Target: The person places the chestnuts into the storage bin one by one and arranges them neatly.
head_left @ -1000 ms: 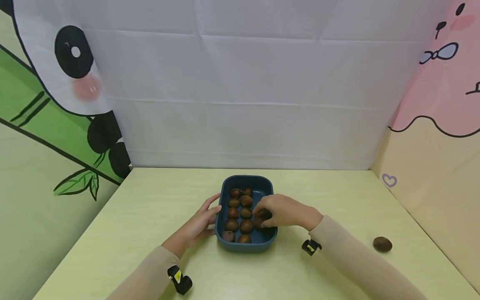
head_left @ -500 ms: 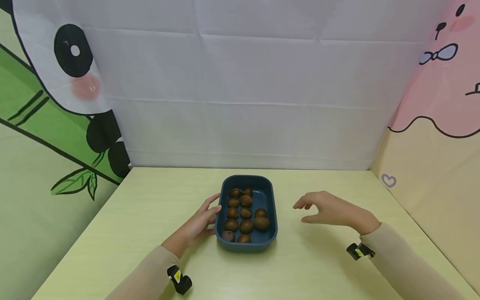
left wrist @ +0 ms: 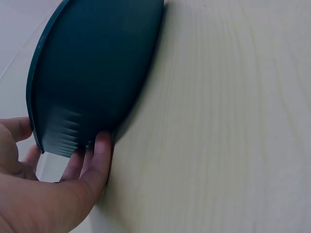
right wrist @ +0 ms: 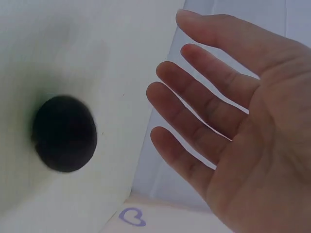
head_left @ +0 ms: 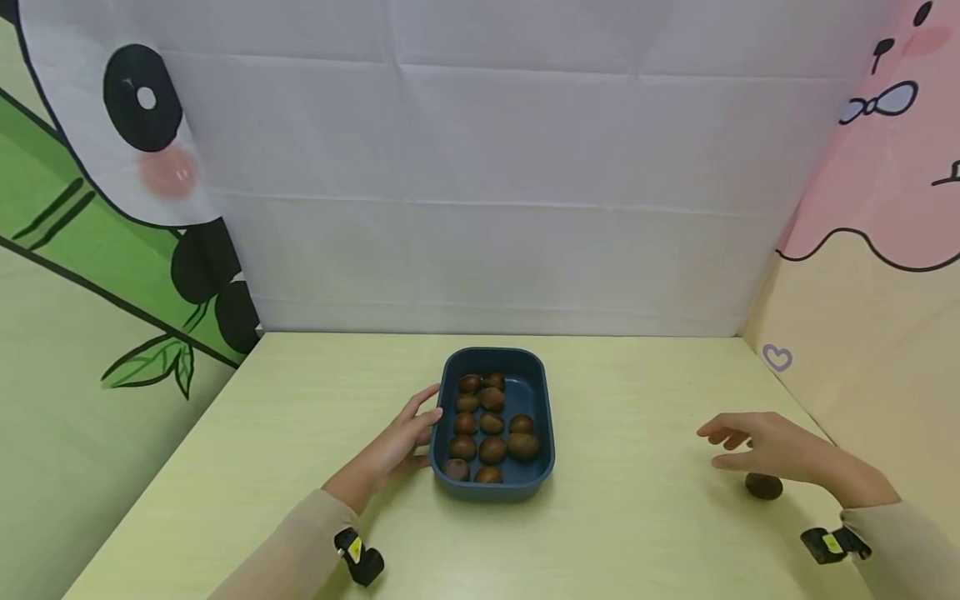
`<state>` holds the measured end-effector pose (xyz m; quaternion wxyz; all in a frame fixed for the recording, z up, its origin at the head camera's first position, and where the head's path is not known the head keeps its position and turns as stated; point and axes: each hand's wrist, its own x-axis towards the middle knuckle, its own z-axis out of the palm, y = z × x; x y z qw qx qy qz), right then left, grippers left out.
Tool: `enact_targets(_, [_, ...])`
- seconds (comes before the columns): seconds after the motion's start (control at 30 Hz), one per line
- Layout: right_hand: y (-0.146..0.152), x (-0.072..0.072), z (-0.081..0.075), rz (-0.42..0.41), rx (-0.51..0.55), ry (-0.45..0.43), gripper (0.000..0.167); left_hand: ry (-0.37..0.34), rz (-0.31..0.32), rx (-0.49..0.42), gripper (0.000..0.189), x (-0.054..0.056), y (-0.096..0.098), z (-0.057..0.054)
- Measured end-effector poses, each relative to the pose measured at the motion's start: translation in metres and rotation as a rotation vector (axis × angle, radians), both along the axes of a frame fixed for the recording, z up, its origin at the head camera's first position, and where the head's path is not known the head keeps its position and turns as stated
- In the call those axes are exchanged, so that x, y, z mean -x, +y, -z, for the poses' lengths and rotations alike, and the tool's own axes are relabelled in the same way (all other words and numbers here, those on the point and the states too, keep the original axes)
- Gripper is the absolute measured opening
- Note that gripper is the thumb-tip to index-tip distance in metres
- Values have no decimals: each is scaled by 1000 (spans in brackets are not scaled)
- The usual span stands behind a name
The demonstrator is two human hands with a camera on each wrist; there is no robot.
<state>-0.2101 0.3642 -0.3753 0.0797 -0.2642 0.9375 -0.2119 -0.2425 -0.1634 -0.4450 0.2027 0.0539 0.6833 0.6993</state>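
In the head view a dark blue rectangular plastic box (head_left: 530,473) stands mid-table with several brown chestnuts (head_left: 492,450) inside, mostly in two columns on its left side. My left hand (head_left: 397,442) rests against the box's left wall; the left wrist view shows its fingertips (left wrist: 102,145) on the outer wall and other digits at the rim. Out to the right, my right hand (head_left: 780,450) hovers with fingers loosely bent and nothing in them. Just under it lies a single dark brown chestnut (head_left: 764,487) on the table, apart from the hand in the right wrist view.
The pale wood-grain table (head_left: 630,533) ends at a white cloth backdrop (head_left: 495,208). Printed panels stand at both sides, green with a panda on the left and pink and cream (head_left: 885,333) on the right, close to my right hand.
My right hand has let go of a chestnut in the box's right side, then travelled right to above the lone chestnut. My left hand and the box have stayed in place.
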Motion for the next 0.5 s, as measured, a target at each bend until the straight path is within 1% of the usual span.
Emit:
enact_targets(0.1, [22,-4,7,40,-2,-31,35,5,5,4,63,0,0,0])
enact_targets(0.17, [35,-7,11,69,5,-87,35,7,14,4,64,0,-1,-1])
enact_targets(0.23, [46,-9,14,81,25,-153,36,7,16,6,64,-1,-1,-2])
enact_targets(0.33, [56,-9,20,81,57,-230,35,12,19,10,65,-1,-1,-3])
enact_targets(0.43, [63,-9,27,61,79,-262,35,10,5,14,64,-2,0,-2])
enact_targets(0.5, [65,-9,32,48,84,-259,35,9,1,13,64,-2,0,-2])
